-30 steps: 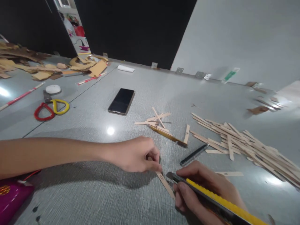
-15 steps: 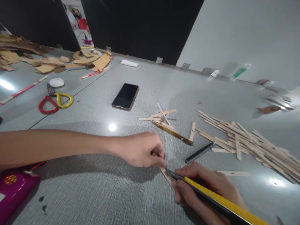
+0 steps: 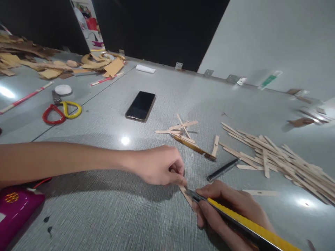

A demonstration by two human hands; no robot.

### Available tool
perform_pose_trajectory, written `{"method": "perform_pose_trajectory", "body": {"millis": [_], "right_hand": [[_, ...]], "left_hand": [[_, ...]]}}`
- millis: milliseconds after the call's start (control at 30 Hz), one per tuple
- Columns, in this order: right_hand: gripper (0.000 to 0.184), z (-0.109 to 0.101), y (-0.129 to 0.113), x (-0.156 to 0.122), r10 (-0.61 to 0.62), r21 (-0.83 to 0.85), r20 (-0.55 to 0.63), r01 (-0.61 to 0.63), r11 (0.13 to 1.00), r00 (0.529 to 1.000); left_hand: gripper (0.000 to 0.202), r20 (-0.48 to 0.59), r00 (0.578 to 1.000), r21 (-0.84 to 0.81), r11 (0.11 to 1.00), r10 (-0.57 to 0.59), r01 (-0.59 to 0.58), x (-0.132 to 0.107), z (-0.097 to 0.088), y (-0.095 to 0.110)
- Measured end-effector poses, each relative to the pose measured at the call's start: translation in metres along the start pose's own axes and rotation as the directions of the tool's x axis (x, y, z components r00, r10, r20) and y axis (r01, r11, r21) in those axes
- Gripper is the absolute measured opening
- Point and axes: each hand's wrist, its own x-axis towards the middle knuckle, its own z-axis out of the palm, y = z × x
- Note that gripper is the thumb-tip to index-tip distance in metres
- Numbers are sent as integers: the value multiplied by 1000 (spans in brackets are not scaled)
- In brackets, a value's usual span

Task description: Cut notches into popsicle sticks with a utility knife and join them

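My left hand is closed, its thumb and fingertips pinching the upper end of a wooden popsicle stick that lies on the table. In my right hand is a yellow and black utility knife, its blade tip touching the stick just below my left fingertips. Part of the stick's lower end is hidden by my right fingers. Beyond the hands lie a dark pen-like rod, a brown strip and a short notched stick.
A large pile of popsicle sticks spreads to the right, with a smaller heap ahead. Also on the table are a phone, scissors, a white mouse, cardboard scraps and a purple device.
Both hands keep nearly the same pose, with the knife blade still at the stick. The view has shifted very slightly.
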Motion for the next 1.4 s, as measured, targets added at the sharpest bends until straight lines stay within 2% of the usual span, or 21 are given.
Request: {"method": "perform_pose_trajectory", "body": {"millis": [233, 400, 767, 933, 1033, 1233, 1400], "right_hand": [[17, 4, 4, -2, -18, 7, -29, 18, 1000, 999], [23, 7, -2, 0, 8, 8, -79, -7, 1000, 997], [24, 11, 1, 1, -5, 13, -85, 6, 1000, 996], [19, 15, -1, 1, -98, -138, -151, 77, 987, 984], [21, 15, -1, 2, -143, -191, -126, 118, 974, 982], [19, 10, -2, 5, -118, -145, 1, 117, 982, 993], [20, 4, -9, 5, -122, -148, 5, 121, 982, 992]], "left_hand": [[31, -18, 1000, 18, 1000, -4, 4, 0, 1, 2], [32, -24, 1000, -2, 1000, -19, 19, 0, 3, 3], [30, -84, 996, 29, 1000, -10, 12, -2, 6, 5], [36, -88, 996, 67, 998, 6, 0, -2, 5, 7], [39, -72, 997, 73, 997, 21, -15, -1, 4, 7], [34, -33, 999, 66, 998, -13, 16, 0, 1, 5], [30, -18, 1000, 81, 997, -11, 12, 2, 0, 4]]}}
